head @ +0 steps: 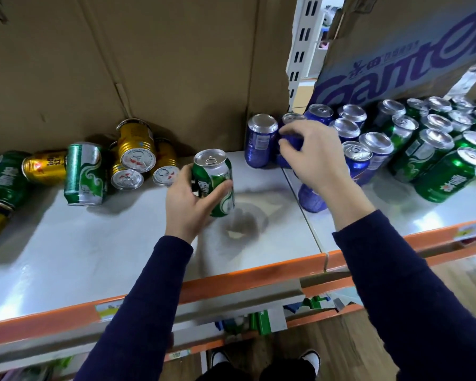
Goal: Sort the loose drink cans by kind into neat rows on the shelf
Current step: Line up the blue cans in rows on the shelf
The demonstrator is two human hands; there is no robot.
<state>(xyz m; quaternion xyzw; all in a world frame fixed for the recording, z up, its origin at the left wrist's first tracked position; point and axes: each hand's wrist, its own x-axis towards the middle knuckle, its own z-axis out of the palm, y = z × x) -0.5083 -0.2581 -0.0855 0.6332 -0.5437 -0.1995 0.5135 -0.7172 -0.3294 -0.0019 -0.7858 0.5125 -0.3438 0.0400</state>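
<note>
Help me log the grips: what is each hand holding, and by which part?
The left hand grips a green can round the middle of its side. The right hand grips a blue can round its upper side.

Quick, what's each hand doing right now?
Left hand: grips a green can.
Right hand: fingers curl round a blue can.
</note>
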